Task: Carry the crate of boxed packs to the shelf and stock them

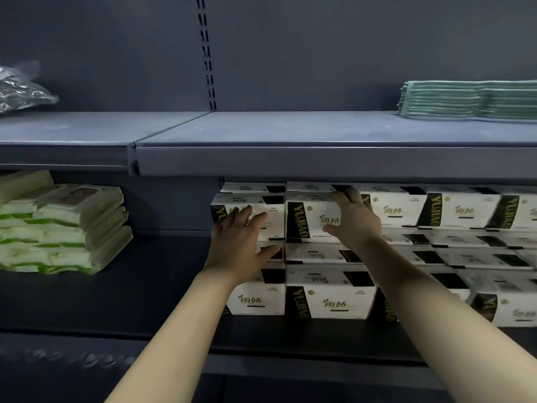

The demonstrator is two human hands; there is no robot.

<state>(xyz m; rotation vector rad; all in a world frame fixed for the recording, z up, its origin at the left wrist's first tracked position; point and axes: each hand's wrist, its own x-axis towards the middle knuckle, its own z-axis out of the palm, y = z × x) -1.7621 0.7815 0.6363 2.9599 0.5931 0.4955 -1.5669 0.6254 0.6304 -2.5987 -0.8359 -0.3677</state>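
Observation:
White boxed packs with black and gold bands stand stacked in two layers on the lower shelf (162,286), in a row running right. My left hand (241,242) lies flat, fingers straight, against the front of the leftmost upper pack (273,213). My right hand (353,219) grips the neighbouring upper pack (312,219), fingers over its top edge and thumb on its front face. A lower-layer pack (337,301) stands just beneath. The crate is out of sight.
A pile of green and white soft packs (64,228) lies at the left of the lower shelf. On the upper shelf (290,158) a clear plastic bag (20,88) lies far left and folded green cloths (470,100) far right.

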